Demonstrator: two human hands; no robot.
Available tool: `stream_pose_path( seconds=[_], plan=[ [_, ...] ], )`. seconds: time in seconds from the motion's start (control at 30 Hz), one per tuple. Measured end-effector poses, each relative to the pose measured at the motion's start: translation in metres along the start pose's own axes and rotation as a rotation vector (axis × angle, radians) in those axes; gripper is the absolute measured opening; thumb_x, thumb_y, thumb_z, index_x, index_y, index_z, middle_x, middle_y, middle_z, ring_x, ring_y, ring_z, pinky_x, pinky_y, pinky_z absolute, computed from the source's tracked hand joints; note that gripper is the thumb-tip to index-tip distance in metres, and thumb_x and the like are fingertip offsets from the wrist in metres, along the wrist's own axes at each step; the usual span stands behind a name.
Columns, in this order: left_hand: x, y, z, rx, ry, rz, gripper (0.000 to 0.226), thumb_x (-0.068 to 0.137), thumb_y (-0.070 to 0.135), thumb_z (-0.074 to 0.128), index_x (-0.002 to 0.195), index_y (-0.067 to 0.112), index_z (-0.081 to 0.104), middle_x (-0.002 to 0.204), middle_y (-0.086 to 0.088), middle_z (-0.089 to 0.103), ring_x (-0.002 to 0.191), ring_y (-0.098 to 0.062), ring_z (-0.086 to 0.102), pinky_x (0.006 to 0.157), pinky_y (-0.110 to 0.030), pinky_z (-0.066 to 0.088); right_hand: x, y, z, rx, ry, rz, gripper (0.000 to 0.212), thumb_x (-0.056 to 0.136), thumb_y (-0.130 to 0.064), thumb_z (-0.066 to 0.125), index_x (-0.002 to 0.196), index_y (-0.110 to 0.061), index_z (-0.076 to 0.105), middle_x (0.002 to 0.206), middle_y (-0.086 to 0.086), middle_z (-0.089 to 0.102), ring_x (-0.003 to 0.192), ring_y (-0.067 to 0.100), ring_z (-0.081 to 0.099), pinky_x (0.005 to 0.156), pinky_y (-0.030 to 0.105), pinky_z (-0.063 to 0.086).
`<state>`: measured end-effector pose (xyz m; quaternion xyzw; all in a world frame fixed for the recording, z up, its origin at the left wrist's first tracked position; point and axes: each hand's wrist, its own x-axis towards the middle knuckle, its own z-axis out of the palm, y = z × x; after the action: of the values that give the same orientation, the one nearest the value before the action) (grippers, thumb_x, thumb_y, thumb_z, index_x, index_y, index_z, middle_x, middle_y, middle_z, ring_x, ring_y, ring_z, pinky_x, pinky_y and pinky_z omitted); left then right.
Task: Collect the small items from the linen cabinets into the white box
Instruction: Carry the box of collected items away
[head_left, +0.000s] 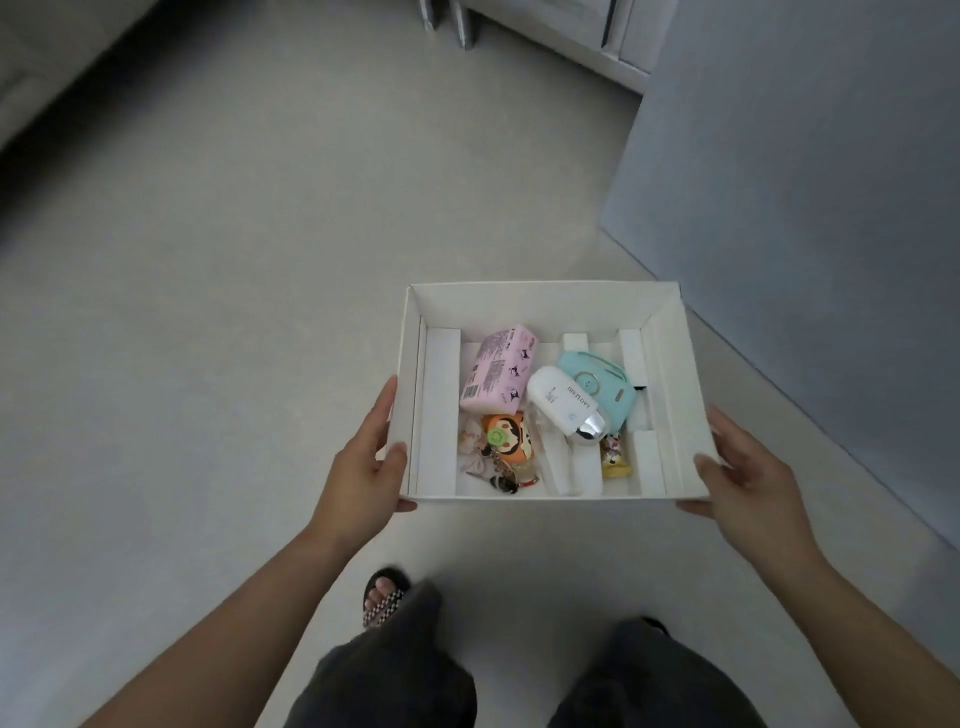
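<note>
Trouble was most likely from a tilt: the white box (545, 299) was held above the floor, left hand (363, 467) and right hand (748, 475) clamped on its side walls; the loose white bottle (563, 402) and pink tissue pack (497, 370) could be slid toward a corner.

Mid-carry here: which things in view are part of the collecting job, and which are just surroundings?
Part of the job:
white box, held by left hand and right hand
pink packet
white device
teal case
orange charm
yellow figure

Just surroundings:
cabinet base
grey panel
floor
</note>
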<state>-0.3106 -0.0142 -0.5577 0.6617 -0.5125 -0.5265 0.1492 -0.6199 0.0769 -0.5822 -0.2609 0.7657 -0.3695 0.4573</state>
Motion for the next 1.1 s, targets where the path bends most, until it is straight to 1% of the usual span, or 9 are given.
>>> stream_pose_path(
  seconds=[0.13,0.2,0.3,0.4,0.47,0.6,0.83,0.97,1.1],
  plan=[
    [-0.126,0.101,-0.067,-0.026,0.05,-0.039,0.064,0.096,0.007,0.039,0.141,0.047,0.018,0.131,0.015,0.045,0.093,-0.003,0.057,0.056,-0.025,0.057,-0.104,-0.126,-0.047,-0.023,-0.078,0.01,0.054,0.092,-0.001,0.047,0.127,-0.043,0.047,0.106,-0.03,0.057,0.092,0.002,0.062,0.063,0.023,0.057],
    [-0.185,0.143,-0.098,-0.042,0.089,-0.05,0.063,0.096,0.007,0.039,0.142,0.044,0.019,0.131,0.015,0.044,0.092,-0.001,0.054,0.054,-0.023,0.056,-0.151,-0.184,-0.068,-0.032,-0.122,0.005,0.053,0.092,-0.001,0.047,0.129,-0.039,0.048,0.111,-0.025,0.058,0.093,0.003,0.062,0.061,0.022,0.057],
    [-0.254,0.183,-0.136,-0.059,0.151,-0.075,0.062,0.095,0.009,0.041,0.141,0.045,0.02,0.13,0.013,0.044,0.092,-0.005,0.055,0.051,-0.022,0.055,-0.205,-0.253,-0.088,-0.057,-0.198,-0.012,0.053,0.092,-0.002,0.046,0.128,-0.04,0.05,0.11,-0.023,0.061,0.09,-0.001,0.064,0.059,0.02,0.055],
    [-0.297,0.202,-0.164,-0.11,0.228,-0.097,0.063,0.095,0.007,0.041,0.135,0.051,0.022,0.124,0.009,0.049,0.089,-0.009,0.056,0.048,-0.022,0.054,-0.236,-0.3,-0.088,-0.071,-0.261,-0.055,0.055,0.092,-0.001,0.047,0.124,-0.045,0.049,0.108,-0.024,0.062,0.086,-0.006,0.064,0.06,0.022,0.056],
    [-0.314,0.207,-0.18,-0.155,0.277,-0.099,0.065,0.094,0.005,0.041,0.136,0.051,0.022,0.12,0.008,0.051,0.089,-0.008,0.056,0.047,-0.022,0.054,-0.247,-0.324,-0.08,-0.086,-0.289,-0.08,0.054,0.092,-0.001,0.047,0.125,-0.044,0.049,0.106,-0.024,0.062,0.084,-0.005,0.065,0.061,0.024,0.057],
    [-0.332,0.203,-0.217,-0.232,0.346,-0.104,0.064,0.094,0.004,0.04,0.14,0.046,0.024,0.12,0.007,0.052,0.098,-0.018,0.054,0.047,-0.021,0.053,-0.262,-0.364,-0.048,-0.143,-0.35,-0.149,0.053,0.092,-0.005,0.047,0.126,-0.046,0.048,0.111,-0.02,0.062,0.091,0.005,0.065,0.062,0.027,0.058],
    [-0.34,0.175,-0.297,-0.352,0.416,-0.105,0.065,0.094,0.004,0.039,0.137,0.051,0.025,0.125,0.004,0.054,0.107,-0.023,0.053,0.049,-0.025,0.055,-0.281,-0.421,0.04,-0.233,-0.419,-0.266,0.054,0.091,-0.004,0.045,0.125,-0.047,0.047,0.106,-0.026,0.062,0.088,0.0,0.064,0.059,0.025,0.057],
    [-0.34,0.16,-0.35,-0.386,0.459,-0.077,0.064,0.094,0.004,0.039,0.128,0.057,0.027,0.118,0.006,0.055,0.098,-0.017,0.056,0.048,-0.025,0.054,-0.291,-0.444,0.099,-0.259,-0.47,-0.305,0.052,0.092,-0.005,0.045,0.13,-0.04,0.048,0.111,-0.023,0.061,0.095,0.004,0.062,0.059,0.024,0.057],
    [-0.342,0.144,-0.388,-0.425,0.525,-0.084,0.066,0.094,0.004,0.04,0.128,0.059,0.026,0.115,0.012,0.055,0.093,-0.009,0.056,0.047,-0.023,0.053,-0.296,-0.465,0.15,-0.266,-0.517,-0.316,0.052,0.092,-0.005,0.046,0.127,-0.043,0.047,0.109,-0.025,0.06,0.092,0.001,0.063,0.059,0.023,0.056]
  ],
)
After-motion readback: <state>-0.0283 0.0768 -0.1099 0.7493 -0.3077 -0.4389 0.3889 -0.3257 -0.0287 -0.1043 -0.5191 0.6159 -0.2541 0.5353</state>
